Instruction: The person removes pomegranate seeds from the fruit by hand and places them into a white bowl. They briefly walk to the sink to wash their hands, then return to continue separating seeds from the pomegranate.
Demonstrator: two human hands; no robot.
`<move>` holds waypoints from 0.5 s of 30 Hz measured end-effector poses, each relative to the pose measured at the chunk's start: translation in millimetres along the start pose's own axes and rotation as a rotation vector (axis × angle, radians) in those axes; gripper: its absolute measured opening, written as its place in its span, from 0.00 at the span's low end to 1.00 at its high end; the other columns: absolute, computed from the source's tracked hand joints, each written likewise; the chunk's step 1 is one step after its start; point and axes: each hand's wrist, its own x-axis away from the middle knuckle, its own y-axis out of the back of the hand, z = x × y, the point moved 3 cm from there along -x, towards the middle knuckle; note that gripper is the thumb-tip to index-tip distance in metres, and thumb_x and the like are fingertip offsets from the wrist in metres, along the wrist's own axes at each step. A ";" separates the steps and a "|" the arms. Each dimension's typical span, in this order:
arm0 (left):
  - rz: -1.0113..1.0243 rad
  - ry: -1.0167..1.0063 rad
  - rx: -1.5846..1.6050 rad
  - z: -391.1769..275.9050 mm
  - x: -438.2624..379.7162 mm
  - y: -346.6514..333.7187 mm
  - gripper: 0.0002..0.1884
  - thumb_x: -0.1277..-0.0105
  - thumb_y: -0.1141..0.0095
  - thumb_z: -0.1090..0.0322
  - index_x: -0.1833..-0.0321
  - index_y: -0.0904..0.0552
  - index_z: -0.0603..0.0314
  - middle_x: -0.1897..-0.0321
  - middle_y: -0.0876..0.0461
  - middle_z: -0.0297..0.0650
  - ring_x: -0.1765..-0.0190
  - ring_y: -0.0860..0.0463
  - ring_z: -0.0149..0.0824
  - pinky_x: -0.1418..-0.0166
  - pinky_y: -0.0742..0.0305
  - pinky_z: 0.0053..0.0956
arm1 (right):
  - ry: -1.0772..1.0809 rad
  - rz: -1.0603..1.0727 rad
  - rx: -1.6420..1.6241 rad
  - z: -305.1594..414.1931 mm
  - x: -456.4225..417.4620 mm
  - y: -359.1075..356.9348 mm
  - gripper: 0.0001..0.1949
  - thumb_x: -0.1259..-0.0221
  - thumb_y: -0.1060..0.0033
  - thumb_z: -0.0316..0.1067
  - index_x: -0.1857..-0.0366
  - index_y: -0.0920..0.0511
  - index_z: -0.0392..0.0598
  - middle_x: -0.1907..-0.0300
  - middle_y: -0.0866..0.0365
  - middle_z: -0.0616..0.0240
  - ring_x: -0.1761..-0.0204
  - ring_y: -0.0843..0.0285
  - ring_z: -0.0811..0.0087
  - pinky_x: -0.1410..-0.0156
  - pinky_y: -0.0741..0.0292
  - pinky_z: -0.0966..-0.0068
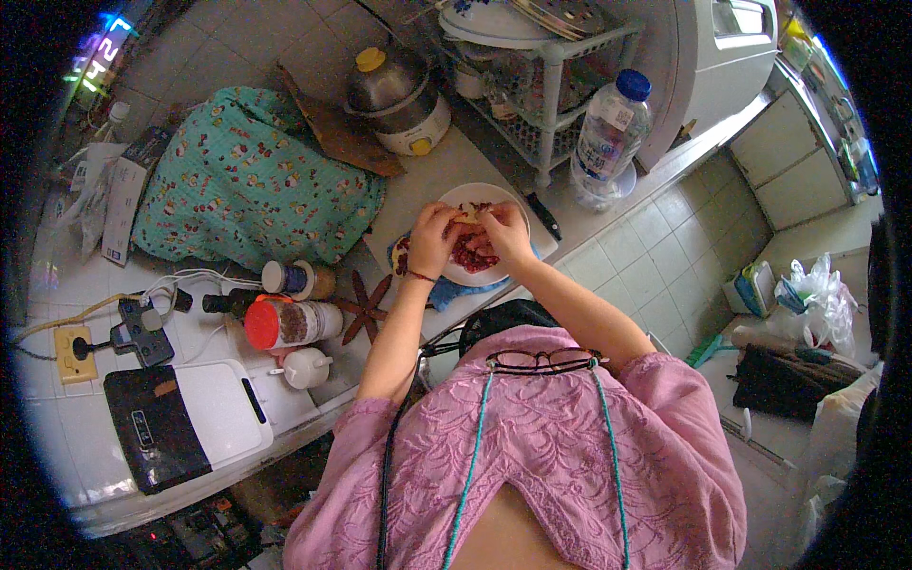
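My left hand [432, 236] and my right hand [506, 234] meet over a white plate [462, 192]. Between their fingertips they grip a piece of pomegranate [470, 213], with pale pith and dark red arils showing. Loose red arils [476, 261] lie heaped on the plate below my palms. Just left of my left hand sits another pomegranate piece [400, 256], partly hidden by that hand. A blue cloth [452, 292] shows under the near side of the plate. Beyond my right hand lies a knife with a black handle [546, 216].
A patterned green cloth [263, 182] covers something at left. Behind stand an electric cooker [402, 107], a plastic rack [552, 107] and a large bottle [609, 139]. Nearer left are a star-shaped trivet [365, 308], a red-lidded jar [288, 324], a white teapot [306, 368] and a power adaptor [142, 333].
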 end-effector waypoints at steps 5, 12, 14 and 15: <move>-0.010 -0.152 -0.070 -11.3 -3.3 4.3 0.07 0.49 0.41 0.73 0.66 0.18 0.59 0.64 0.21 0.40 0.56 0.22 0.45 0.52 0.27 0.37 | -0.105 0.159 0.075 31.9 8.3 -1.9 0.13 0.43 0.39 0.40 0.65 0.22 0.40 0.72 0.19 0.59 0.75 0.22 0.68 0.71 0.23 0.75; -0.109 -0.339 -0.232 -30.9 -8.9 14.1 0.05 0.49 0.42 0.70 0.69 0.18 0.51 0.66 0.21 0.32 0.54 0.24 0.37 0.47 0.36 0.38 | -0.243 0.161 -0.169 50.8 21.8 -4.7 0.15 0.41 0.39 0.44 0.67 0.21 0.40 0.76 0.21 0.64 0.79 0.24 0.72 0.81 0.25 0.78; -0.108 -0.322 -0.253 -29.6 -8.2 14.4 0.05 0.49 0.43 0.71 0.69 0.18 0.51 0.65 0.21 0.31 0.54 0.24 0.37 0.47 0.36 0.38 | -0.229 0.171 -0.167 49.7 20.9 -6.3 0.15 0.41 0.39 0.44 0.67 0.21 0.39 0.76 0.21 0.64 0.79 0.24 0.73 0.81 0.25 0.78; -0.104 -0.310 -0.269 -28.2 -7.7 13.9 0.05 0.49 0.43 0.71 0.69 0.18 0.50 0.65 0.21 0.31 0.54 0.24 0.37 0.48 0.36 0.37 | -0.230 0.158 -0.165 48.2 20.2 -7.0 0.15 0.41 0.39 0.44 0.67 0.21 0.39 0.76 0.21 0.64 0.80 0.24 0.73 0.81 0.25 0.78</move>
